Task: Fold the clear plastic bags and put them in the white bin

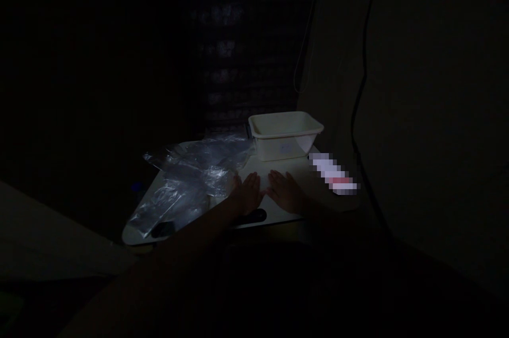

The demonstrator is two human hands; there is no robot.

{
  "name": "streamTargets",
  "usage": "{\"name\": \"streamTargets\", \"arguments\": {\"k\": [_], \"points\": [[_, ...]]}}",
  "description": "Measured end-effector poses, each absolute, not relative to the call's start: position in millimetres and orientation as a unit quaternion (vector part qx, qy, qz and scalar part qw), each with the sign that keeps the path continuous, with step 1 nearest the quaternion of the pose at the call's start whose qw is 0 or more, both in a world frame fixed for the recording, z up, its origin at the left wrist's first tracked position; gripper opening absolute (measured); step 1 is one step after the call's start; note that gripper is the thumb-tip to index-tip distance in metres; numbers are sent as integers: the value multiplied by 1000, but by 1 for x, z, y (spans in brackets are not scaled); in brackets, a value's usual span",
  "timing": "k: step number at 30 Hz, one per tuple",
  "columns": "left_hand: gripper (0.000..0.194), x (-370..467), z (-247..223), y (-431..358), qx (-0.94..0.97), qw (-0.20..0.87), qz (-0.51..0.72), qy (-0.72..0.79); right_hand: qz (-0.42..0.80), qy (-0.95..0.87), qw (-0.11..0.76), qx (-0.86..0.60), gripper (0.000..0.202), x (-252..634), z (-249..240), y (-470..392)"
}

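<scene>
Both of my hands rest palm down on a small white table (292, 171), side by side with a narrow gap between them. My left hand (247, 193) has its fingers stretched out and lies at the right edge of a spread of clear plastic bags (186, 174). My right hand (287, 190) is flat too, fingers extended, below a white plastic tub (280, 147). Neither hand holds anything. A dark oblong slot (258, 215) shows at the table's near edge, partly covered by my left forearm.
The room is very dark. At the table's right side lies a bright pixelated object (333, 174). A black cable (365, 62) runs down the wall on the right. Something blue (137, 187) shows past the table's left edge. Dark slatted blinds (222, 52) hang behind.
</scene>
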State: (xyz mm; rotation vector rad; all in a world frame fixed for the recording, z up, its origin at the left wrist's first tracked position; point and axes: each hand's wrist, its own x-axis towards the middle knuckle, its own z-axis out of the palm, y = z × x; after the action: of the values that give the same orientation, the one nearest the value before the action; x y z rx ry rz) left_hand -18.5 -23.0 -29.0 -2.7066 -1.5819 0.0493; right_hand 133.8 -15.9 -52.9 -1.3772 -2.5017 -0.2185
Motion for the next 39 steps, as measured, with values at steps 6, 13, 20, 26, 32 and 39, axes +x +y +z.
{"name": "streamTargets", "arguments": {"k": [6, 13, 20, 26, 32, 39], "points": [[51, -19, -27, -24, -866, 8, 11, -500, -80, -854, 157, -490, 49, 145, -55, -15], [51, -18, -27, -25, -860, -3, 8, -511, -95, -844, 176, -497, 44, 159, -66, -7], [53, -18, -28, -22, -863, -9, 28, -504, -58, -849, 190, -489, 39, 173, -67, -8], [53, -18, -26, -23, -861, -24, 30, -507, -55, -861, 175, -475, 34, 183, -68, -9], [53, -18, -25, -24, -863, -14, 39, -503, -70, -836, 185, -512, 31, 182, -56, -11], [53, -17, -24, -25, -863, 13, 53, -503, -116, -853, 156, -485, 48, 138, -35, -5]]}}
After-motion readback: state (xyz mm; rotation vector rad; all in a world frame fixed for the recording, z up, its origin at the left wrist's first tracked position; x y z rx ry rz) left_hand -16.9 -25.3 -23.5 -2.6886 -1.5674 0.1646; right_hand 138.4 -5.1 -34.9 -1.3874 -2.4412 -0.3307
